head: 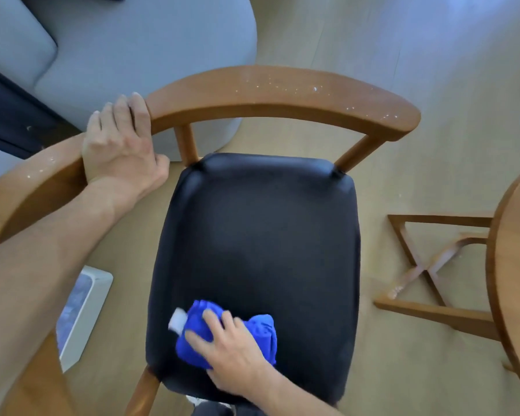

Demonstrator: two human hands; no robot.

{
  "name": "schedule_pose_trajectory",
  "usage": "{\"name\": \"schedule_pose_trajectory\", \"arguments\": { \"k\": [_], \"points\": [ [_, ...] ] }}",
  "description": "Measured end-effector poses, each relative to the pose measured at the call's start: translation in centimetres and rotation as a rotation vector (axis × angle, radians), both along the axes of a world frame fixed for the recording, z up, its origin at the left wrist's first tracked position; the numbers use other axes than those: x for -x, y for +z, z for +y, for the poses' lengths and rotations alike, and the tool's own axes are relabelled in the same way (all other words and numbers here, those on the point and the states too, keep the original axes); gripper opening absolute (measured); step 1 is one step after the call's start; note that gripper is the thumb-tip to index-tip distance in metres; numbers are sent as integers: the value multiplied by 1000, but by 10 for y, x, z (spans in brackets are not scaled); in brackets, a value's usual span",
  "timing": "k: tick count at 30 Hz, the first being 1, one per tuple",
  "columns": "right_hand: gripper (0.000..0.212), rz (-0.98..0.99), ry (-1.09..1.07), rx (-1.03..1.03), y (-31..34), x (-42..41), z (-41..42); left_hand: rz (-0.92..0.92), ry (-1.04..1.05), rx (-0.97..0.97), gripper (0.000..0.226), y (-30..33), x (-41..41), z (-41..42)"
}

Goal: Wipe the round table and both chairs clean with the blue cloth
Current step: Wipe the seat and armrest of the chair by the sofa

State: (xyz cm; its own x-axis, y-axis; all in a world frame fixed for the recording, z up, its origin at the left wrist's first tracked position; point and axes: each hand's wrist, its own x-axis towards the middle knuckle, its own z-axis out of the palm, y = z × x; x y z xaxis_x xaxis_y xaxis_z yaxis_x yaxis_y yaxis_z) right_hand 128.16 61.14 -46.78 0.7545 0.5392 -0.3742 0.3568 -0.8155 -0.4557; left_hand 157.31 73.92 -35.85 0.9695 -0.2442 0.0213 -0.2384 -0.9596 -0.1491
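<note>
Your right hand (230,352) lies nearest, at about 6 o'clock in the view, its fingers spread and pressing flat on the blue cloth (261,331). The cloth is a bright royal blue, bunched into a crumpled wad rather than laid out flat, and it sits on the near-left part of the chair's black seat (261,235). A small white tag or label (177,319) pokes out at the cloth's 9 o'clock side; it is blurred, so what it is stays uncertain. The seat is dark, smooth and slightly glossy, with rounded corners.

At about 10 o'clock your left hand (120,145) rests on the end of the chair's curved wooden backrest (282,94), the fingers draped over the rail and the thumb tucked under toward the seat. White specks dot the top of that rail, thickest toward its 1 o'clock end.

A second wooden rail (33,190) runs under your left forearm at 9 o'clock, also flecked with white. At 8 o'clock a white box (84,313) lies on the floor. The round table (514,265) shows its wooden edge at 3 o'clock, with its crossed base (427,265) beside it. Farthest off, at 11 o'clock, sits a grey sofa (132,46).
</note>
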Motion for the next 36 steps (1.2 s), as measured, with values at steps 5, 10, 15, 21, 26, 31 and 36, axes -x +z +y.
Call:
{"name": "schedule_pose_trajectory", "arguments": {
  "k": [5,10,15,21,26,31,36],
  "points": [
    [60,-143,95,78,-5,-2,-56,-12,-9,21,74,-3,-2,2],
    [59,-76,245,28,-5,-2,-61,-30,-30,50,73,-7,-3,6],
    [61,-240,-196,67,3,-71,-170,-72,-39,60,74,-13,-5,8],
    [57,-73,-602,-11,-4,-13,-212,-87,-50,82,73,-17,-5,11],
    [48,398,-396,37,7,139,-219,-64,-33,50,77,-8,2,7],
    [44,307,-433,270,6,125,-234,41,3,-49,85,-3,12,4],
    [47,261,-1370,89,30,53,-220,241,91,-154,82,17,39,5]
  ]
}}
